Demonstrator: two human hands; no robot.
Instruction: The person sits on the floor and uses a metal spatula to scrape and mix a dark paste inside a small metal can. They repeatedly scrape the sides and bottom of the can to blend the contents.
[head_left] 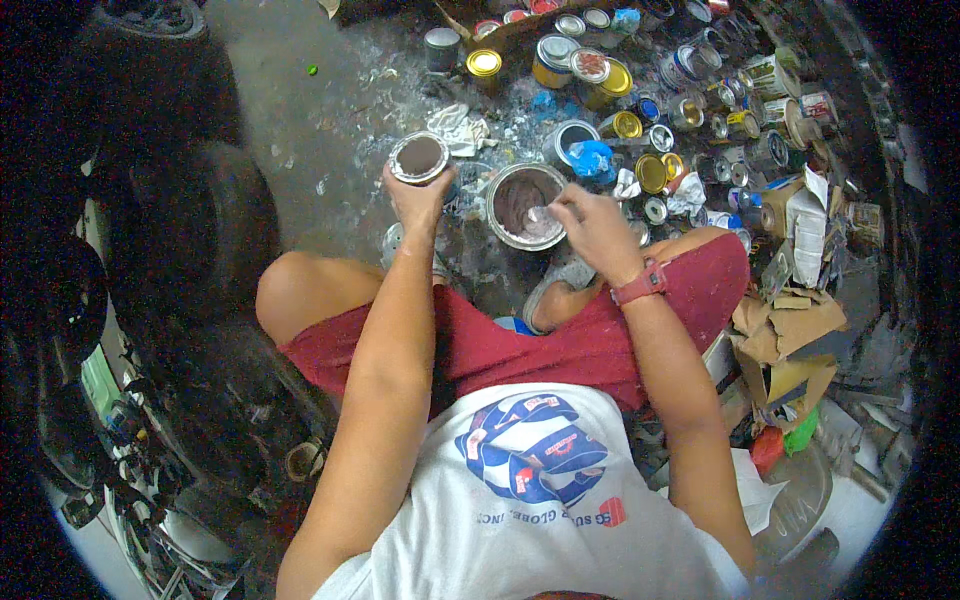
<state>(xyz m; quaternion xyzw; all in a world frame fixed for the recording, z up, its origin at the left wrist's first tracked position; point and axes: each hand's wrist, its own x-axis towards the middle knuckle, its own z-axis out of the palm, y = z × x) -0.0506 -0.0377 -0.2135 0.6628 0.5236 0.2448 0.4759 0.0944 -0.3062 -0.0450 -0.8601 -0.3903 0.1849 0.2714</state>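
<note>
My left hand (418,200) grips a small tin (418,158) with grey-brown contents and a pale smeared rim, held up at the left of a larger open can. That larger can (496,215) stands between my shoes and holds brownish paste. My right hand (590,220) is closed on a pale, smeared flat tool (540,214), whose end is over the paste inside the large can. Just behind the large can, a crumpled blue cloth or plastic (592,160) lies against another open can (572,133). A white rag (460,125) lies behind the small tin.
Many paint cans (625,125) crowd the stained floor (310,150) ahead and to the right. Torn cardboard (790,330) and scraps pile beside my right knee. Dark tyres and parts (210,230) stand on the left. My crossed legs (300,280) surround the near work area.
</note>
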